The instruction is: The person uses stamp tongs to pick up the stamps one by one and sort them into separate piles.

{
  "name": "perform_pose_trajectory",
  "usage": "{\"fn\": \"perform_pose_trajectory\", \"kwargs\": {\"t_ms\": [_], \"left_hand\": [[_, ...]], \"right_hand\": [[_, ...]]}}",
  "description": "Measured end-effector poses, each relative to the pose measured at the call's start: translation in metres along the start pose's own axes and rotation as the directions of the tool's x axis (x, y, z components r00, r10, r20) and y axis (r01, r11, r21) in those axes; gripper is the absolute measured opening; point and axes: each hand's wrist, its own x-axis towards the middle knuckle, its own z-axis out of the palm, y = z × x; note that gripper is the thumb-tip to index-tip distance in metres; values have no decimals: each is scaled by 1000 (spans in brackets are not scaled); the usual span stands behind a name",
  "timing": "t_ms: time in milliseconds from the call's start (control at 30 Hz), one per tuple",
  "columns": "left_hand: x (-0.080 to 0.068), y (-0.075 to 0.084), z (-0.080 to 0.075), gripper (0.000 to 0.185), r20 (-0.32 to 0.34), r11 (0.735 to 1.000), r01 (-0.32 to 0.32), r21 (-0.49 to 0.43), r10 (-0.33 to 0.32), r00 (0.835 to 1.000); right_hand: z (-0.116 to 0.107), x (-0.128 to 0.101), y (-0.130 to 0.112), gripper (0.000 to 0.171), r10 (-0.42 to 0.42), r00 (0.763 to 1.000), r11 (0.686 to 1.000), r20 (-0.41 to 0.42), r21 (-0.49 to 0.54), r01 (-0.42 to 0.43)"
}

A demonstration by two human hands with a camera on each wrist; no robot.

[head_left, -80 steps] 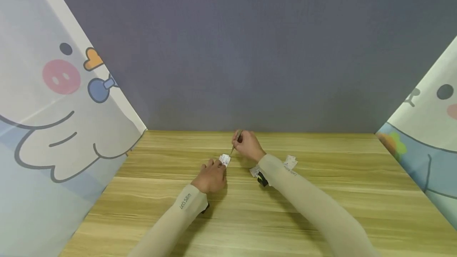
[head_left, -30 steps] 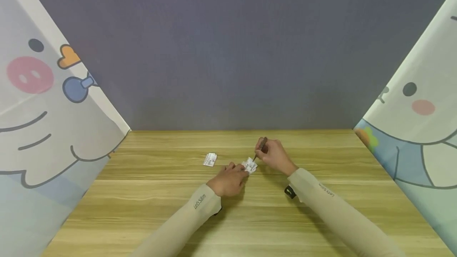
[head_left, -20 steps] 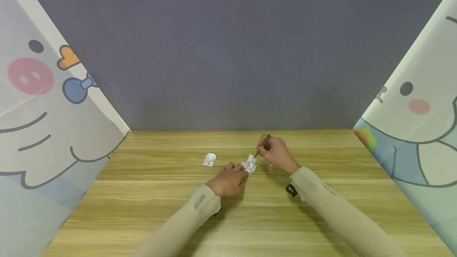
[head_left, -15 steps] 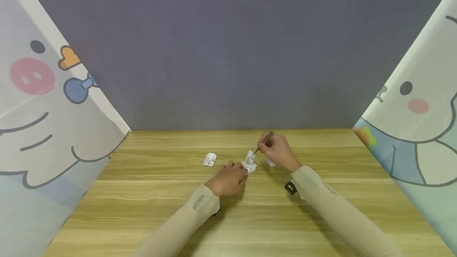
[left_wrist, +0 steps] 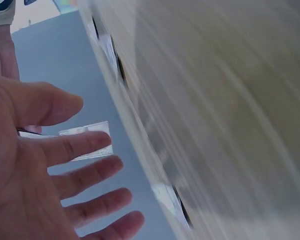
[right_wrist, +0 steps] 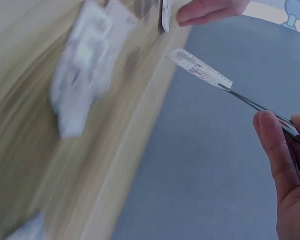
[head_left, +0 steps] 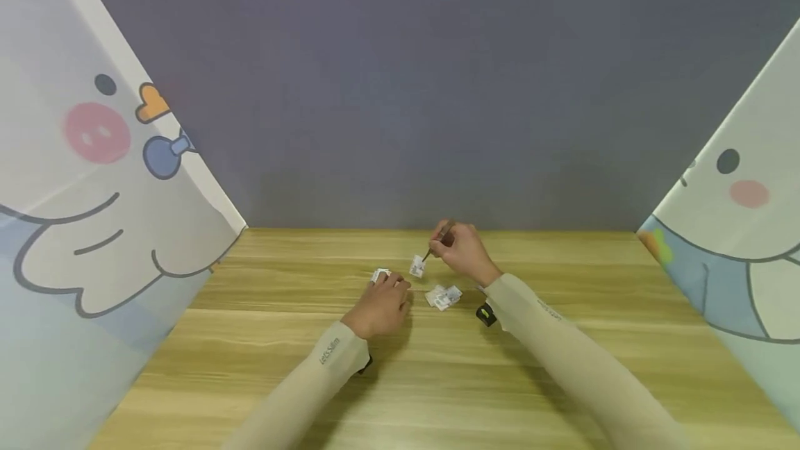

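My right hand (head_left: 462,250) pinches a pair of tweezers (right_wrist: 250,103), whose tips grip one corner of a small printed paper slip (right_wrist: 202,70). In the head view that slip (head_left: 417,267) is held in the air between two groups of slips. My left hand (head_left: 378,305) is close by the left stack of slips (head_left: 379,274), partly covering it. Its fingers are spread and hold nothing in the left wrist view, where the thumb (left_wrist: 50,104) stands apart. A loose pile of overlapping slips (head_left: 444,296) lies between the hands.
A bit of another slip (head_left: 480,289) shows beside the right sleeve, the rest hidden. The wooden table (head_left: 412,394) ends at a grey panel (head_left: 400,89) behind. Cartoon-printed panels (head_left: 100,242) rise at both sides. Dark wrist cameras (head_left: 486,314) sit under the cuffs.
The tweezers have lifted a slip off the middle pile and carried it up and left. My left hand has left that pile and moved left to the other stack.
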Motion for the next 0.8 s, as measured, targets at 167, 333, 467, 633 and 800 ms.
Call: {"fn": "perform_pose_trajectory", "kwargs": {"t_ms": [167, 333, 467, 633, 800], "left_hand": [[-9, -17, -6, 43, -29, 999, 52, -5, -52, 998], [-14, -32, -9, 45, -29, 995, 95, 28, -94, 995], [-15, -36, -8, 44, -20, 993, 117, 35, -116, 993], [-15, -36, -7, 45, -4, 990, 139, 28, -139, 990], [-13, -37, -5, 46, 36, 988, 144, 50, -146, 989]], "right_hand": [[21, 10, 1, 11, 23, 999, 1000, 30, 18, -24], [34, 19, 2, 10, 32, 999, 999, 37, 42, -33], [41, 22, 2, 10, 36, 998, 998, 46, 57, -38], [51, 27, 0, 11, 67, 995, 993, 76, 90, -74], [65, 32, 0, 9, 123, 985, 988, 123, 79, -133]]}}
